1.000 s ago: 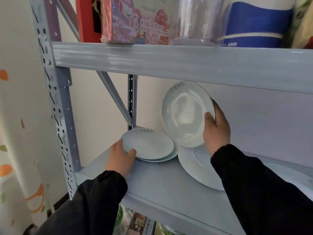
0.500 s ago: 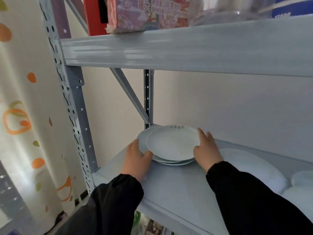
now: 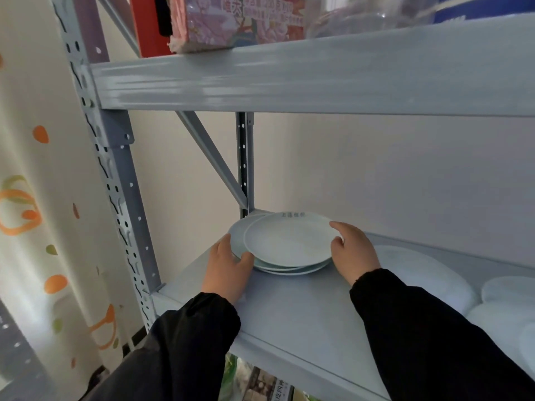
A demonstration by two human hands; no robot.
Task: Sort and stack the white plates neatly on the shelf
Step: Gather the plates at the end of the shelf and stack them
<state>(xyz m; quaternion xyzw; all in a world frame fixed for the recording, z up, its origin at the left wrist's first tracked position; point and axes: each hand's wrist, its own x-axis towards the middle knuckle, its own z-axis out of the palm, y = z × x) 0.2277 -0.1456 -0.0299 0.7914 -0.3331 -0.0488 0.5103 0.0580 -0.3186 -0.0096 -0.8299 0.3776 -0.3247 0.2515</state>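
A small stack of three white plates (image 3: 289,241) lies at the back left corner of the grey shelf (image 3: 289,308). The top plate sits shifted a little to the right of the ones under it and has small grey lettering on its far rim. My left hand (image 3: 227,269) grips the left edge of the lower plates. My right hand (image 3: 351,250) holds the right rim of the top plate, fingers curled on it. A larger white plate (image 3: 419,273) lies to the right, and more white plates (image 3: 506,296) lie at the far right edge.
The upper shelf beam (image 3: 289,79) runs close above, carrying a pink box (image 3: 231,21), a red item and a clear container (image 3: 362,13). A perforated upright (image 3: 115,175) and diagonal brace (image 3: 211,154) stand left. A patterned curtain (image 3: 34,227) hangs beyond.
My right hand has lowered the upright plate flat onto the left stack. Both hands now rest on the stack's edges; the view has shifted up and left.
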